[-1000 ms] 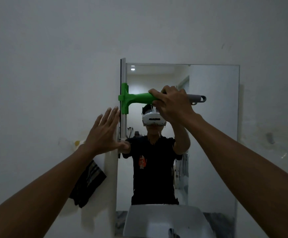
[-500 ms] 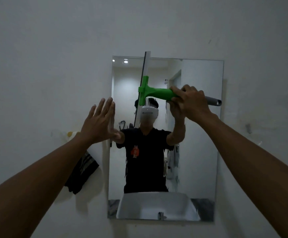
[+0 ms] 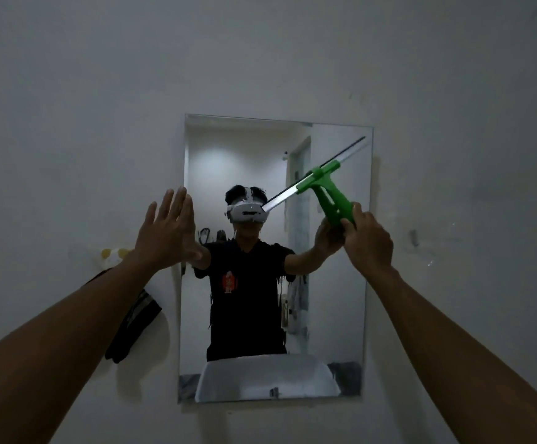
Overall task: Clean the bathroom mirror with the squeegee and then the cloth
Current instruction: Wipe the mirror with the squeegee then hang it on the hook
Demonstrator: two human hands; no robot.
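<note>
Two hands up: the right hand (image 3: pixel 368 243) is gripping the green squeegee (image 3: pixel 323 184) by its handle, blade lying diagonally across the mirror (image 3: pixel 244 161) (upper right corner). The left hand (image 3: pixel 167 230) is spreading flat, holding nothing, at the mirror's left edge; a dark cloth (image 3: pixel 132 328) is hanging on the wall below it.

A single head-worn wide-angle view faces a pale wall (image 3: pixel 68 91) straight on, near enough that both forearms reach in from the bottom corners toward it. The mirror (image 3: pixel 241 155) hangs centred in the picture, and its glass throws back the wearer, headset included, with the room behind.
</note>
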